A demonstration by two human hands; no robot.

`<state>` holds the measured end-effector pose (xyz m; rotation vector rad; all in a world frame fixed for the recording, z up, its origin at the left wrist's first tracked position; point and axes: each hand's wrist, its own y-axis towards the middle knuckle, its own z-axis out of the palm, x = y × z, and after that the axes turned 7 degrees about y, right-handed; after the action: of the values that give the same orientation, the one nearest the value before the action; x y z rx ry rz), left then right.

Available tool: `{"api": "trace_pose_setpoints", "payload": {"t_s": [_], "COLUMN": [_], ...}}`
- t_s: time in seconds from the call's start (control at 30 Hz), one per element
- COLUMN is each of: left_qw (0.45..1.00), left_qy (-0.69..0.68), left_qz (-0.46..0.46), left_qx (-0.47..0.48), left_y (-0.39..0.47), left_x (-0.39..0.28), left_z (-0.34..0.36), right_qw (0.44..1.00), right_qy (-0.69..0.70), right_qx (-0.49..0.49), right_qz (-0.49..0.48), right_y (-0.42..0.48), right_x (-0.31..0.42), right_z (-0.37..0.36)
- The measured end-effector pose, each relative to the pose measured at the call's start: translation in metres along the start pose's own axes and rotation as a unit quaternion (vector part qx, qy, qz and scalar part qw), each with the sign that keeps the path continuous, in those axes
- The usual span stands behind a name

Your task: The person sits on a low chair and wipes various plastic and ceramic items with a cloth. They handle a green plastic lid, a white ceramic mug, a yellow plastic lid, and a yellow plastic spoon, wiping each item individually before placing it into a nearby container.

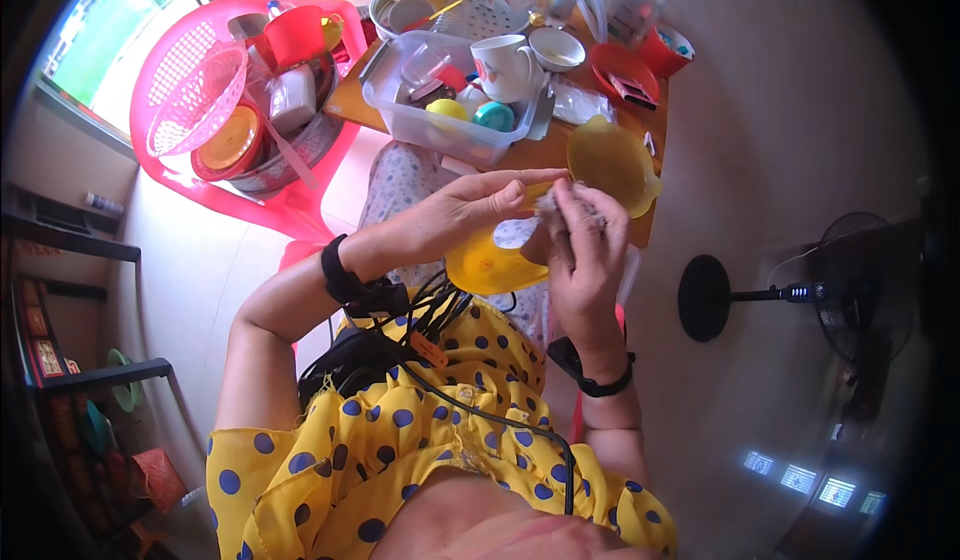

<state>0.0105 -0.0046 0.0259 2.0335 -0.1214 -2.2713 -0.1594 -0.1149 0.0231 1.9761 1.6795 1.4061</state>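
Note:
A yellow plastic piece with a curved rim and an oval light patch in it [487, 264] is over the lap, below and between the hands. My left hand [476, 207] lies against its upper left side, thumb raised and index finger stretched towards the other hand; its lower fingers are hidden, so its hold is unclear. My right hand [589, 241] is closed around a crumpled greyish wad [551, 200], material unclear, at the piece's right side. Just beyond the hands, a yellowish translucent plastic dish with small tabs [611, 166] lies at the wooden table's [517, 159] right edge.
The table bears a clear plastic bin [480, 140] of small items, a white mug [499, 69], a white bowl [557, 50] and a red dish [625, 65]. A pink plastic chair [289, 215] holding baskets and bowls stands left. Black cables [442, 305] lie at the lap; a fan [705, 297] stands right.

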Motion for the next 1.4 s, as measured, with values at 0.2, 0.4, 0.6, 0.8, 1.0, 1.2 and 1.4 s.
{"api": "trace_pose_setpoints", "payload": {"t_s": [0.2, 0.4, 0.6, 0.8, 1.0, 1.2, 1.4], "left_qw": [1.000, 0.988, 0.973, 0.961, 0.983, 0.997, 0.997], "left_qy": [-0.001, -0.133, -0.177, -0.179, -0.103, -0.026, -0.031], "left_qz": [0.015, 0.036, 0.064, 0.087, 0.092, 0.051, 0.043], "left_qx": [0.012, -0.067, -0.137, -0.190, -0.121, -0.057, -0.062], "left_y": [0.004, 0.000, -0.001, -0.002, 0.001, 0.009, 0.013], "left_x": [0.008, -0.014, -0.024, -0.022, -0.015, -0.003, -0.011], "left_z": [0.001, -0.003, -0.020, -0.023, 0.002, 0.017, 0.017], "right_qw": [0.999, 0.988, 0.987, 0.994, 0.983, 0.989, 0.985], "right_qy": [-0.022, -0.118, -0.139, 0.001, -0.056, -0.007, 0.158], "right_qx": [-0.016, -0.091, -0.066, 0.034, -0.100, -0.089, 0.062], "right_qz": [-0.043, 0.033, 0.051, 0.107, 0.141, 0.117, 0.027], "right_y": [0.000, 0.005, 0.004, 0.000, -0.002, -0.002, 0.002], "right_x": [-0.004, -0.013, -0.013, -0.003, -0.014, -0.010, 0.014], "right_z": [-0.004, -0.015, -0.012, -0.007, -0.001, 0.004, 0.002]}}
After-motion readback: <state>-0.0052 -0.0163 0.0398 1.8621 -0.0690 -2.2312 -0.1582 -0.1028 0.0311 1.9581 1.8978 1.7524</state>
